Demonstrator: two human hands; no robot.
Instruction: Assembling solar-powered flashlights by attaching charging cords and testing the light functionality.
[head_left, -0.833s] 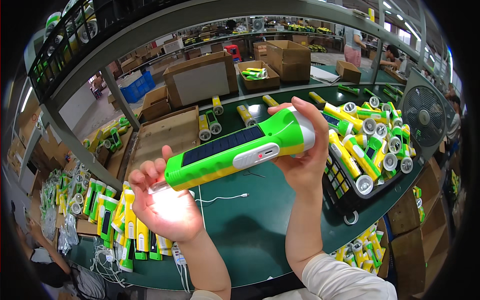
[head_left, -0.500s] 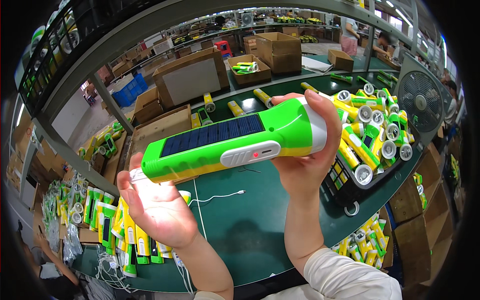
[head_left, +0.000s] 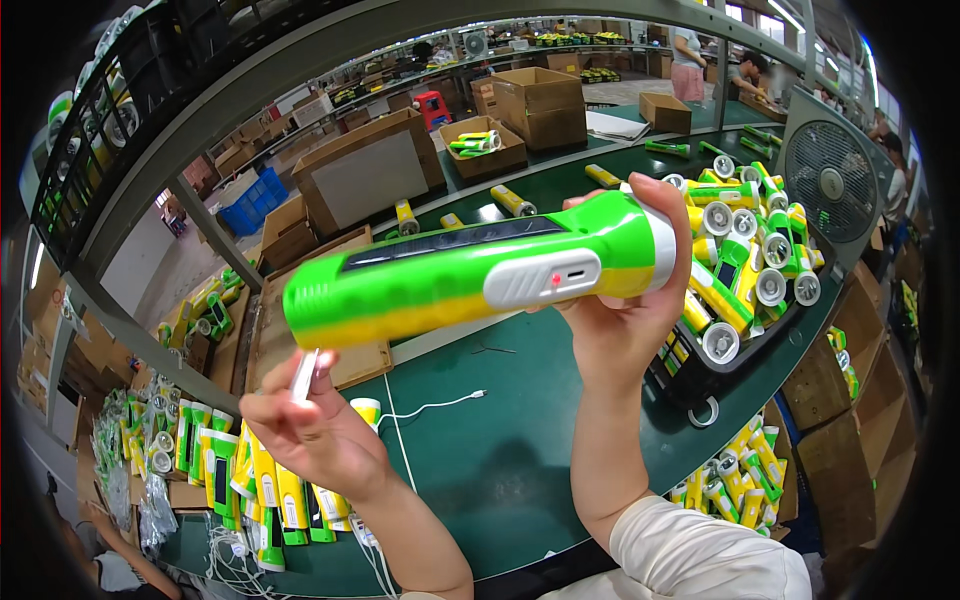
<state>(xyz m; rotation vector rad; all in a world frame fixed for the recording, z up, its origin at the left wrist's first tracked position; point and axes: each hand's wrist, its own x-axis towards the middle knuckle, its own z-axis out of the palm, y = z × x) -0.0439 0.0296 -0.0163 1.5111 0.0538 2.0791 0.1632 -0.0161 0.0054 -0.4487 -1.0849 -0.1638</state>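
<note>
A green and yellow flashlight [head_left: 440,285] lies lengthwise in the air before me, its white head to the right. My right hand [head_left: 640,320] grips it around that head. The dark solar panel [head_left: 455,243] along its top shows at a slant. A red light glows on the white side plate [head_left: 540,278], beside a small slot. Below the tail end, the fingers of my left hand [head_left: 325,430] are closed on a slim whitish strip [head_left: 304,376]. The strip reaches up to the tail; I cannot tell whether it is attached.
A black crate [head_left: 690,385] heaped with flashlights stands on the green table [head_left: 470,440] at right, near a fan [head_left: 832,180]. More flashlights [head_left: 275,480] and white cables lie at left. A white cable [head_left: 440,402] crosses mid-table. Cardboard boxes [head_left: 540,105] stand behind.
My left hand was spread, its palm brightly lit beneath the tail; now its fingers are closed on the whitish strip and the glare is gone. The flashlight has rolled, showing less solar panel.
</note>
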